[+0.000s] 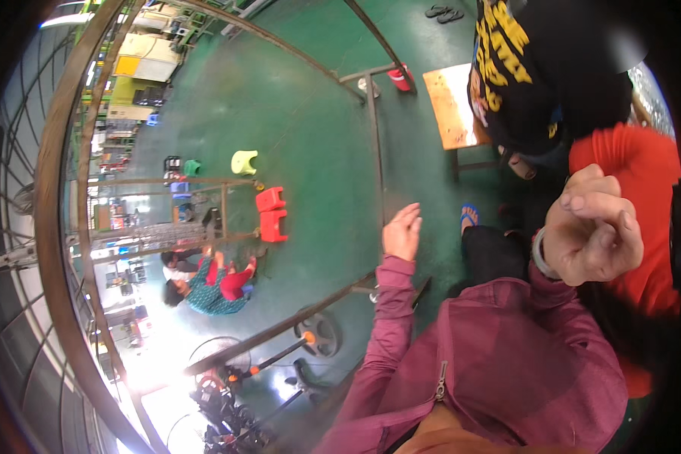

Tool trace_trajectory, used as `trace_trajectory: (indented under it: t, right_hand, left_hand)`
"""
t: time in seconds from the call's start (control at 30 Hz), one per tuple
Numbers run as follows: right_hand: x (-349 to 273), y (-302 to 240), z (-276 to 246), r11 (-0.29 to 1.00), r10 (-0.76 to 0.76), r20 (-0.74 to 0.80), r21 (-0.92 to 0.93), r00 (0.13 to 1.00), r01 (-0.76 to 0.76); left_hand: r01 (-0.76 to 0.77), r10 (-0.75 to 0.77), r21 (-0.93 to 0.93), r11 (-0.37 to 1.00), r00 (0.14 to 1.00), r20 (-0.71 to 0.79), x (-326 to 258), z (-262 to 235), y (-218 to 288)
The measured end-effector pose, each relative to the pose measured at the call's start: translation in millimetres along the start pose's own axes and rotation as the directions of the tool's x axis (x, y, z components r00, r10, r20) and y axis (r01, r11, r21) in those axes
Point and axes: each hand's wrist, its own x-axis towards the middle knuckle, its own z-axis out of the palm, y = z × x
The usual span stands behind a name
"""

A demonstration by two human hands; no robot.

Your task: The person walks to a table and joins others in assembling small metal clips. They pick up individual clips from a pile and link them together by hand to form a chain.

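My left hand (402, 233) is held out in front of me, over the green floor near a metal frame. Its fingers are stretched and slightly bent, with nothing in them. My right hand (594, 227) is raised close to the camera, its fingers curled in toward the palm. No object shows in that hand, and a light band (539, 250) circles its wrist. Behind it is a person in an orange-red top (620, 159). Both my arms wear maroon sleeves (392, 318).
Brown metal frame bars (376, 136) stand left of me. Ahead is a wooden-topped table (450, 106), beside a person in black (556, 76). Farther left are red stools (272, 225), a yellow stool (244, 162) and a seated person (216, 291). A wheeled device (318, 333) lies lower left.
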Motion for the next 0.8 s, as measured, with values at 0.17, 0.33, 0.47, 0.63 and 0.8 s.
trace_trajectory:
  t: [0.17,0.33,0.47,0.63,0.8]
  right_hand:
    - [-5,94,51,0.830,0.556,0.322,-0.251,0.766,-0.498]
    - [-145,216,78,0.580,0.812,0.528,-0.779,0.251,-0.239]
    - [-268,268,62,0.505,0.851,0.494,-0.679,0.178,-0.532]
    - [-361,401,81,0.352,0.936,0.259,-0.748,0.241,-0.563]
    - [-395,556,102,0.205,0.969,0.200,-0.978,0.146,-0.020]
  left_hand:
    - [0.283,-0.314,-0.208,0.936,0.940,-0.136,94,-45,-46]
    - [0.484,-0.482,-0.005,0.875,0.870,-0.100,169,4,-178]
    - [0.643,-0.655,0.180,0.745,0.755,0.013,226,63,-305]
    - [0.623,-0.631,-0.103,0.776,0.764,-0.133,340,128,-434]
    - [0.584,-0.700,-0.507,0.635,0.712,-0.057,489,176,-540]
